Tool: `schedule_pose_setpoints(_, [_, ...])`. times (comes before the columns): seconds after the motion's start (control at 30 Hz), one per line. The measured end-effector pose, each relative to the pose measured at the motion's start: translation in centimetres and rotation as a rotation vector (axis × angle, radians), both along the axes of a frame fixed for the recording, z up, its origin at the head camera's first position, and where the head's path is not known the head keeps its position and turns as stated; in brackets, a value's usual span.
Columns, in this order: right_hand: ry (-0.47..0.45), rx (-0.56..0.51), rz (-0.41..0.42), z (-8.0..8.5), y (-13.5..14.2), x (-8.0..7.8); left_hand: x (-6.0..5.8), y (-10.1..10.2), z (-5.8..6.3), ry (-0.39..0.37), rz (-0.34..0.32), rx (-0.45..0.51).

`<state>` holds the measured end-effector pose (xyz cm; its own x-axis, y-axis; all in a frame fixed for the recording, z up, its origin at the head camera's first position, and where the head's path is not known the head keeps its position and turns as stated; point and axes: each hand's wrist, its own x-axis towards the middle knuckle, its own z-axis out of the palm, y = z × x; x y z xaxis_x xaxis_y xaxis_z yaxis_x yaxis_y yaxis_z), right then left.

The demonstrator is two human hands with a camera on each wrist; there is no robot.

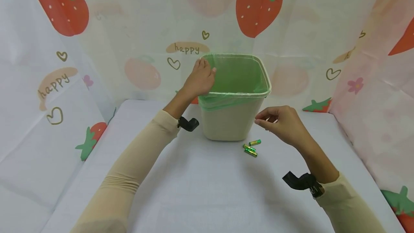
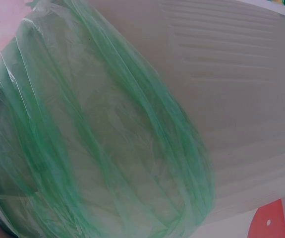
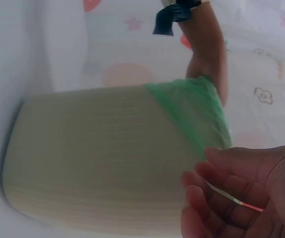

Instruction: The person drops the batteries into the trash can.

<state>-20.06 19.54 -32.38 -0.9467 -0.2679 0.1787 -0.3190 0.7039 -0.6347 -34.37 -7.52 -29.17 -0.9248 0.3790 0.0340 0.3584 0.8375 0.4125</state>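
A cream trash bin (image 1: 228, 119) stands upright, lined with a translucent green bag (image 1: 237, 73) folded down over its rim. My left hand (image 1: 202, 76) grips the bin's left rim, its fingers bent over the edge and the liner. In the left wrist view the liner's folds (image 2: 97, 148) hang over the bin's side. My right hand (image 1: 283, 123) hovers by the bin's lower right side, fingers loosely bent and thumb near the fingertips; nothing shows between them. Three green-and-gold batteries (image 1: 250, 152) lie on the table just below that hand, in front of the bin.
A white cloth covers the table (image 1: 200, 190). Behind and at both sides hang pale curtains (image 1: 142, 21) printed with strawberries, hearts and lettering; the bin stands close to the back one. Each wrist carries a black camera mount (image 1: 300, 181).
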Motion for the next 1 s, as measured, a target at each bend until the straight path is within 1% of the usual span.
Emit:
schedule_pose_setpoints(0.23, [-0.058,-0.011,-0.017,-2.5,0.3,0.1,0.0,0.0,0.1,-0.004,0.006,0.017])
schedule_pose_setpoints(0.5, [-0.105,-0.027,-0.032,-6.3,1.0,-0.4,0.0,0.1,0.0,0.0,0.006,0.012])
schedule_pose_setpoints(0.77, [-0.167,-0.009,-0.048,-9.7,2.0,-1.1,-0.1,0.2,0.0,0.007,0.005,0.022])
schedule_pose_setpoints(1.0, [-0.192,0.045,-0.063,-11.7,2.2,-1.5,0.0,0.3,0.1,0.004,0.008,0.022])
